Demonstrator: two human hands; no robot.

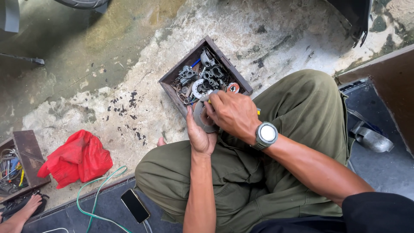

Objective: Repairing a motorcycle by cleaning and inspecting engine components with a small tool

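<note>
We hold a grey disc (pixel 201 115) over our lap — left hand (pixel 199 133) cupping it, right hand (pixel 233 113) fingers pinched on its top edge with a yellow tool. Parts box (pixel 172 92) just ahead, full — work looks mid-way.

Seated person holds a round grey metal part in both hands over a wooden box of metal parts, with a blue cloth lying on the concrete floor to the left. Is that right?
Not quite: the cloth is red, not blue, as the head view shows. The rest holds: the left hand and right hand hold a round grey metal part just in front of the wooden box of metal parts, and the cloth lies on the concrete floor to the left.
</note>
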